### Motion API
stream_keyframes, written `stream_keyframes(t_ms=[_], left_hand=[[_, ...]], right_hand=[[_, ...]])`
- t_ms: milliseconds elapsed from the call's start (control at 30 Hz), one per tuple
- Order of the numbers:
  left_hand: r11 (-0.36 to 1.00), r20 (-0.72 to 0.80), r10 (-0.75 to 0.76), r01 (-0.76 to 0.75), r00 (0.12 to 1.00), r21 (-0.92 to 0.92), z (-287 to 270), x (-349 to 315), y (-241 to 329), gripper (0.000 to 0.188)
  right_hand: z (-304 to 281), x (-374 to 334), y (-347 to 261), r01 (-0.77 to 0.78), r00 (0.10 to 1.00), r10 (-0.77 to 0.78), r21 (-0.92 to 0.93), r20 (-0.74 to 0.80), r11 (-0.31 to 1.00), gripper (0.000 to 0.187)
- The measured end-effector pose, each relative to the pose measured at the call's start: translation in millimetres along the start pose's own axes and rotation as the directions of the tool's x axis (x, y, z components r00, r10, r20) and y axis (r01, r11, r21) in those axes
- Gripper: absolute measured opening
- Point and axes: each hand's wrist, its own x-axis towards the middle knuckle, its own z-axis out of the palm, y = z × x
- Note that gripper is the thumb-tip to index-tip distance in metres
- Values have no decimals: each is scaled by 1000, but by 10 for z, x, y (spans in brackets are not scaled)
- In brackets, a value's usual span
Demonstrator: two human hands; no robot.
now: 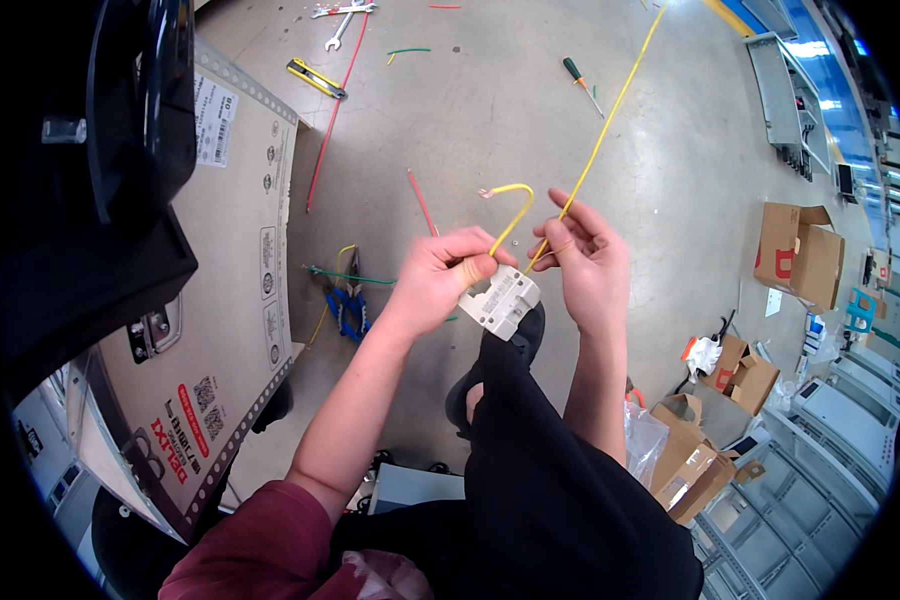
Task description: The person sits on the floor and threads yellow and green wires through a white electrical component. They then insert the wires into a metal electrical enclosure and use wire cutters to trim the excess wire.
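My left hand (pixel 435 280) is closed around a white box-shaped electrical module (pixel 506 304), held above my knee. A short bent yellow wire (pixel 527 204) rises beside the left thumb, its bare copper strands fanned out at the tip. Between the thumb and fingers of my right hand (pixel 592 265) runs a long yellow wire (pixel 610 118), stretching from the module toward the far edge of the view. Whether both yellow pieces belong to one wire cannot be told, because the fingers and module hide where they meet.
Scattered on the floor are a screwdriver (pixel 580 82), a yellow utility knife (pixel 316 78), wrenches (pixel 338 28), blue-handled pliers (pixel 348 312) and a red wire (pixel 338 115). A large metal cabinet panel (pixel 232 250) stands close at left. Cardboard boxes (pixel 796 252) sit at right.
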Motion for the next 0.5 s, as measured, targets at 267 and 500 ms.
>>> stream_keyframes(t_ms=[267,500], left_hand=[[944,-149,-120,160,981,288,409,-126,-184,13],[947,-326,-64,161,943,279,608,-157,-345,10]], right_hand=[[30,121,-112,249,904,-392,-531,-173,810,20],[48,111,93,315,778,-579,-646,-245,696,15]])
